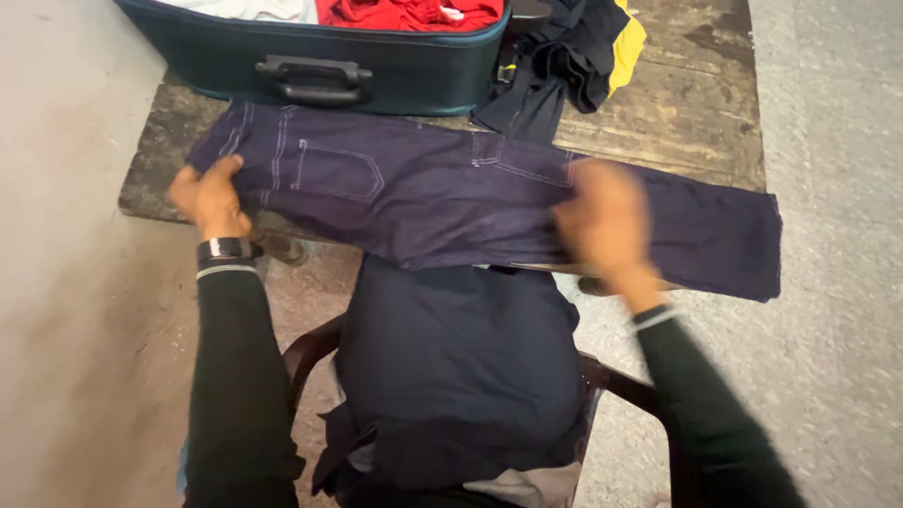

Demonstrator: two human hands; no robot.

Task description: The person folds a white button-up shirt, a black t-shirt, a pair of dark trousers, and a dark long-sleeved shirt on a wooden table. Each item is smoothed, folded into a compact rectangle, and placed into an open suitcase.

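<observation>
While a pair of dark indigo denim jeans with pale stitching [451, 193] lies spread lengthwise across the worn, stained wooden table [696, 103], both hands work on it from the near side. The left hand [209, 196] sits at the left, waistband end of the jeans, fingers curled together and pinching the fabric edge near the table's left rim; a black wristband with a metal clasp [224, 249] circles that wrist above a black sleeve. The right hand [607, 221] rests on the middle of the jeans, towards the right leg end, but it is blurred, so whether its fingers are spread or closed cannot be told. At the far side of the table stands an open dark teal fabric suitcase with a black handle [414, 75], holding red clothing [404, 13]. Just right of the suitcase lies a crumpled black and yellow garment [574, 52]. Near the person, a dark navy cloth [461, 367] is draped over a dark chair [611, 381].
</observation>
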